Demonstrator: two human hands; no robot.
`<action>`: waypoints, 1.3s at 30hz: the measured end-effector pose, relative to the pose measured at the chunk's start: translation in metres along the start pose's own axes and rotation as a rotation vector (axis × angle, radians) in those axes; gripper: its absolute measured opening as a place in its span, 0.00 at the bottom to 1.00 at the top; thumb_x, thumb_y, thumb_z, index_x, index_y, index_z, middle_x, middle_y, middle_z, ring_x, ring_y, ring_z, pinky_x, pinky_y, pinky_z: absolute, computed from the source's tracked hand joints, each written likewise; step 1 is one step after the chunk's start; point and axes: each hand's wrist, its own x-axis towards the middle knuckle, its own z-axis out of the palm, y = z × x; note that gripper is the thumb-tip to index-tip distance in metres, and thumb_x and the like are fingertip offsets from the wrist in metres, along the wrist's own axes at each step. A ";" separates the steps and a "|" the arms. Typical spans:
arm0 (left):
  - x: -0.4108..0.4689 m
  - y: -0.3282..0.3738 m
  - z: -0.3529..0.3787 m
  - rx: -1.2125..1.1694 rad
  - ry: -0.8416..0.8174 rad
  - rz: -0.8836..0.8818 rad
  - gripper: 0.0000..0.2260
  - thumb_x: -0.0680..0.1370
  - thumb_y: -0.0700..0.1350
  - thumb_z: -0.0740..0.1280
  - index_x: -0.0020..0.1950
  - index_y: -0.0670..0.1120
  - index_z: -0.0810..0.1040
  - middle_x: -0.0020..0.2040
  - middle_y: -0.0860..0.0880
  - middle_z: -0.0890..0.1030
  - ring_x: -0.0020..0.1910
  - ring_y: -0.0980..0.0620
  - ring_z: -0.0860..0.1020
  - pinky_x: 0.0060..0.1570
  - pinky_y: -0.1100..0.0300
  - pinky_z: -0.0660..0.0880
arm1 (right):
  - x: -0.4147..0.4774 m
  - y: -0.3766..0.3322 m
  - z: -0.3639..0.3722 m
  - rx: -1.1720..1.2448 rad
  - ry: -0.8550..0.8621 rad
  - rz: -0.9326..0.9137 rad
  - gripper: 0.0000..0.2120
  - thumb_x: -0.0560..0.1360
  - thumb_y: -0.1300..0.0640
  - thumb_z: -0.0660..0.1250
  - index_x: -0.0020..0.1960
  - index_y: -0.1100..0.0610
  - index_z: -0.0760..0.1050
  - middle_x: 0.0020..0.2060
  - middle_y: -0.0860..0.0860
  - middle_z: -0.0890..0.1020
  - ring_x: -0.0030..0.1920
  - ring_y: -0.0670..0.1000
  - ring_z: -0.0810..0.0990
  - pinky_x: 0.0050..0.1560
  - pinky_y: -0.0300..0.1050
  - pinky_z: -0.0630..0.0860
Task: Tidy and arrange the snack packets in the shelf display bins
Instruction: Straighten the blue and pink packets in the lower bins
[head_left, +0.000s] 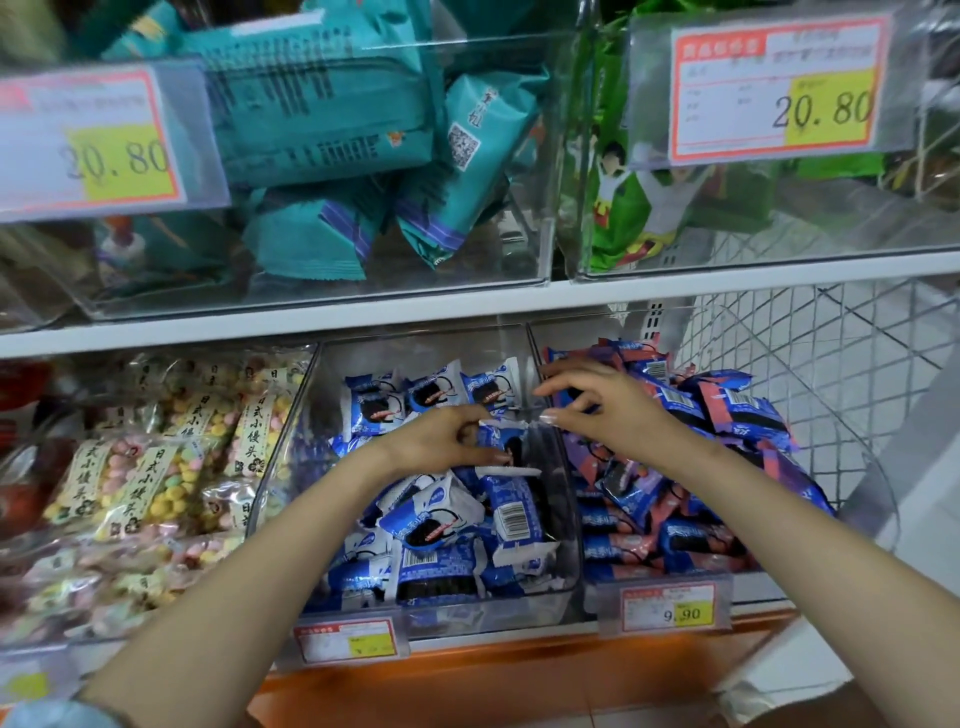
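Centrally, white metal shelf board (467, 304) crosses frame; clear plastic display bins (566, 519) below. Left hand (447, 441) pinches blue-and-white snack packet (506, 441) over middle bin; right hand (608, 402) hovers open-fingered beside. Blue-and-pink wrapped packets (727, 415) lower right; orange shelf edge (467, 680) at bottom; white wire mesh panel (831, 364) right.
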 end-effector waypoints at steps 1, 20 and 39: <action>-0.003 0.000 0.001 0.013 0.004 0.003 0.15 0.74 0.54 0.69 0.54 0.47 0.73 0.34 0.50 0.69 0.32 0.53 0.68 0.36 0.59 0.65 | 0.000 0.000 0.000 -0.006 0.000 -0.001 0.11 0.73 0.53 0.70 0.55 0.46 0.77 0.64 0.48 0.72 0.43 0.45 0.81 0.44 0.28 0.74; -0.053 -0.054 -0.007 0.368 0.288 -0.448 0.30 0.79 0.62 0.53 0.73 0.42 0.62 0.74 0.40 0.58 0.73 0.40 0.57 0.71 0.49 0.56 | -0.001 -0.024 0.008 -0.192 0.098 -0.037 0.11 0.75 0.56 0.68 0.58 0.54 0.78 0.58 0.50 0.77 0.61 0.50 0.72 0.62 0.43 0.67; -0.077 -0.040 -0.009 0.242 0.269 -0.397 0.31 0.76 0.60 0.62 0.75 0.49 0.58 0.73 0.41 0.60 0.71 0.43 0.63 0.69 0.53 0.60 | 0.054 -0.054 0.046 -0.539 -0.582 -0.115 0.22 0.75 0.47 0.67 0.68 0.42 0.68 0.70 0.44 0.69 0.67 0.49 0.69 0.67 0.50 0.68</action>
